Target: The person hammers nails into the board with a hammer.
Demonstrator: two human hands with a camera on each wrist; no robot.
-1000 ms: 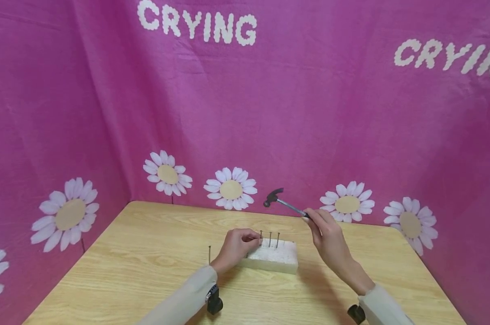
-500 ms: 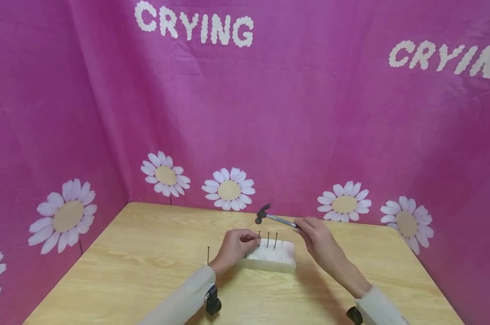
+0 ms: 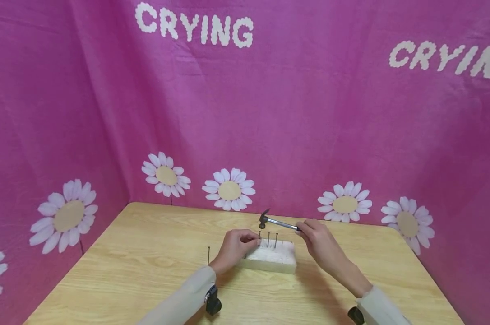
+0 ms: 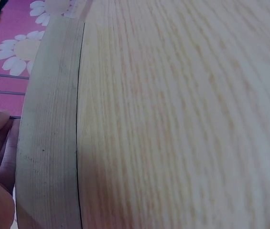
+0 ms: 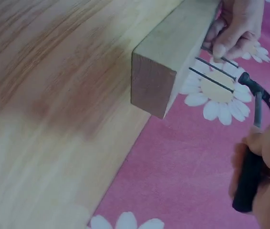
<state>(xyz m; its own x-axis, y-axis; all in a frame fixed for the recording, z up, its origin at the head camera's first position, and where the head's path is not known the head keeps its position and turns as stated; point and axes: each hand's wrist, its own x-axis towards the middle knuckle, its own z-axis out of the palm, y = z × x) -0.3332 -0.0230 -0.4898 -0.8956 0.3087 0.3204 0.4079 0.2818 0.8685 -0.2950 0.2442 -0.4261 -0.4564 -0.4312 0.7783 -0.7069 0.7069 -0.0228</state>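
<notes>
Head cam: hammer [image 3: 281, 223] L-R, head [image 3: 263, 220] L.

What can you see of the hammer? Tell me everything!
The hammer has a dark head with a claw, a shiny, metal-looking shaft and a black grip. The right hand holds it by the grip above the block, claw up, striking face down near the nails; I can't tell whether it touches one.

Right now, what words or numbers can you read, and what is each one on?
"CRYING", in white letters, on the pink cloth, toward the left.
"CRYIN", cut off by the picture's right edge, on the same cloth.
No writing can be made out on the hammer, block or nails.
Any marking on the left wrist's black device is too small to read.
</notes>
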